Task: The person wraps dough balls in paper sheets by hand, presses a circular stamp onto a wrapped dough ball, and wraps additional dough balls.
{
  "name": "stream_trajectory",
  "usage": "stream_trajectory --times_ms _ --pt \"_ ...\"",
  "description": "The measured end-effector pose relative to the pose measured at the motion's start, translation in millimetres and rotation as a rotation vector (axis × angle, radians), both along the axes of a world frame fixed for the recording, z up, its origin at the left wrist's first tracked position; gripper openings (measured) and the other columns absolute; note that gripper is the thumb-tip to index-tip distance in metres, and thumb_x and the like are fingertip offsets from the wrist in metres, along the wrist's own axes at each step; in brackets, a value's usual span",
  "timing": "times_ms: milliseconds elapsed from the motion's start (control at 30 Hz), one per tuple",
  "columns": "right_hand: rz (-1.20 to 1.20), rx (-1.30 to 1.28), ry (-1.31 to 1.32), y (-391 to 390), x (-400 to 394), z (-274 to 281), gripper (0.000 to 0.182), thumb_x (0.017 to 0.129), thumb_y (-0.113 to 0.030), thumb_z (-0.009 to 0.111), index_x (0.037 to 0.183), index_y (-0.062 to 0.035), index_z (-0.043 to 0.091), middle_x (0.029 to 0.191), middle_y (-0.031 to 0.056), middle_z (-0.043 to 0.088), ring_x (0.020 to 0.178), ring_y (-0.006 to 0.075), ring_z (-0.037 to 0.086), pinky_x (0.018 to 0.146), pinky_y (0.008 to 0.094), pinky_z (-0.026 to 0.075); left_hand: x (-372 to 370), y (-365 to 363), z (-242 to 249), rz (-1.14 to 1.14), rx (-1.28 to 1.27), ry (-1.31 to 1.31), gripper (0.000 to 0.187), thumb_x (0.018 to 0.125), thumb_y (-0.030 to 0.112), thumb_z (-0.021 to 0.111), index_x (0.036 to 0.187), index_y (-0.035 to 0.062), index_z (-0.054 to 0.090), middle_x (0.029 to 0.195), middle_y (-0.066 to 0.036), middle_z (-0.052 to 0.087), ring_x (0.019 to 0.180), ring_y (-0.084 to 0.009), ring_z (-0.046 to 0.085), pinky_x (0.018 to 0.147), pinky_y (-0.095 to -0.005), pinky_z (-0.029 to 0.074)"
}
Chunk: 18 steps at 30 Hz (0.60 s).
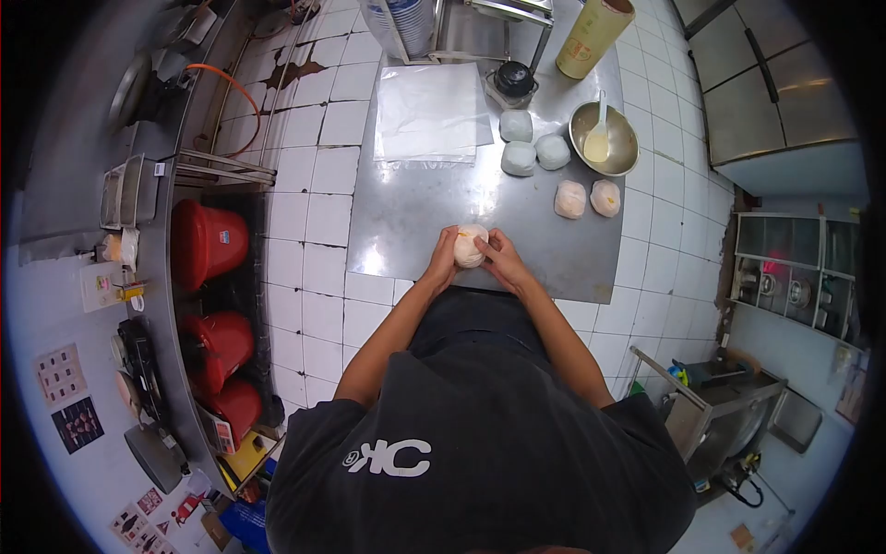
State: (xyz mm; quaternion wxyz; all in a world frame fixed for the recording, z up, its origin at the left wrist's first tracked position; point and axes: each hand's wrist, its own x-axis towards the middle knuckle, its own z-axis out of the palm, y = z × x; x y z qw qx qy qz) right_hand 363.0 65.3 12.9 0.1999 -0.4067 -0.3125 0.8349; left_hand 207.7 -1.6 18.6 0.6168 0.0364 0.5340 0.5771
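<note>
At the near edge of the steel table (397,217), a pale pinkish ball (470,247), seemingly wrapped in film, is between my two hands. My left hand (444,256) closes on its left side. From the right, my right hand (505,259) grips it, with the thumb and fingers near its top. A small orange mark shows on the ball. Two similar pinkish balls, one (569,198) beside the other (605,198), rest farther right. Behind them are three whitish-grey wrapped lumps, including one at the back (516,126).
A metal bowl (628,152) with a pale spoon (598,138) stands right. White sheets (425,111) lie back left, near a black-lidded jar (513,81). A yellow-green roll (593,39) stands at the far right corner. Red bins (210,242) sit under the left counter.
</note>
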Motion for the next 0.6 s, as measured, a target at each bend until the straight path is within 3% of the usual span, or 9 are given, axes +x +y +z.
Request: stream_trajectory --times_ms 67,133,200,267,333,367,533,600 --pt "-0.025 -0.028 0.001 3 0 4 0.023 0.1 -0.023 0.073 0.106 -0.0136 0.053 0.101 0.0017 0.066 0.098 0.0129 0.065 0.088 0.0348 0.054 -8 -3 -8 -0.029 0.025 0.032 0.036 0.109 0.038 0.054 0.131 0.0083 0.051 0.112 -0.011 0.068 0.105 -0.0192 0.066 0.088 -0.0359 0.057" --pt "-0.017 -0.031 0.023 0 -1 0 0.025 0.099 -0.022 0.075 0.105 -0.0132 0.053 0.1 0.0013 0.066 0.097 0.0122 0.064 0.086 0.0327 0.054 -15 -5 -6 -0.15 -0.018 0.298 0.043 0.106 0.039 0.061 0.131 0.0038 0.055 0.116 -0.013 0.069 0.105 -0.02 0.068 0.089 -0.0345 0.057" --pt "-0.008 -0.037 0.044 -1 2 -2 0.027 0.097 -0.022 0.077 0.103 -0.0128 0.053 0.099 0.0009 0.066 0.096 0.0115 0.063 0.084 0.0306 0.053 -14 -6 -6 -0.166 0.018 0.36 0.048 0.104 0.04 0.064 0.131 0.0009 0.057 0.116 -0.013 0.069 0.105 -0.02 0.068 0.088 -0.0331 0.057" --pt "0.063 0.161 -0.19 5 3 -2 0.027 0.095 -0.023 0.08 0.101 -0.012 0.057 0.098 0.0011 0.066 0.093 0.0096 0.062 0.08 0.0268 0.051 -17 -5 -6 -0.177 0.058 0.423 0.053 0.102 0.042 0.068 0.13 -0.0021 0.059 0.117 -0.013 0.07 0.104 -0.0199 0.069 0.087 -0.0316 0.056" --pt "0.083 0.267 -0.206 10 3 -8 0.026 0.094 -0.023 0.081 0.1 -0.011 0.059 0.097 0.0014 0.066 0.092 0.009 0.061 0.08 0.0261 0.05 -25 -6 -7 -0.254 -0.071 0.008 0.064 0.098 0.047 0.072 0.129 -0.0076 0.061 0.115 -0.012 0.071 0.103 -0.0186 0.069 0.086 -0.0313 0.056" --pt "0.104 0.37 -0.224 11 3 -11 0.025 0.093 -0.022 0.082 0.1 -0.0101 0.061 0.095 0.0017 0.066 0.091 0.0084 0.061 0.079 0.0254 0.049 -25 -5 -8 -0.259 -0.072 0.008 0.064 0.098 0.047 0.072 0.129 -0.0076 0.061 0.115 -0.012 0.071 0.103 -0.0186 0.069 0.086 -0.0313 0.056" --pt "0.052 0.471 -0.269 12 6 4 0.025 0.093 -0.024 0.081 0.103 -0.006 0.065 0.093 0.0009 0.067 0.09 0.0093 0.061 0.082 0.0265 0.049 -22 -3 -19 -0.458 0.01 0.658 0.065 0.095 0.053 0.074 0.12 -0.0065 0.064 0.106 -0.014 0.072 0.096 -0.0185 0.067 0.083 -0.0325 0.054" --pt "0.068 0.452 -0.287 15 10 1 0.026 0.094 -0.026 0.08 0.101 -0.0047 0.066 0.093 0.0004 0.067 0.091 0.0097 0.062 0.083 0.027 0.049 -25 -2 -24 -0.484 0.019 0.637 0.061 0.096 0.052 0.073 0.119 -0.0038 0.064 0.102 -0.01 0.07 0.093 -0.0146 0.064 0.082 -0.0302 0.052"
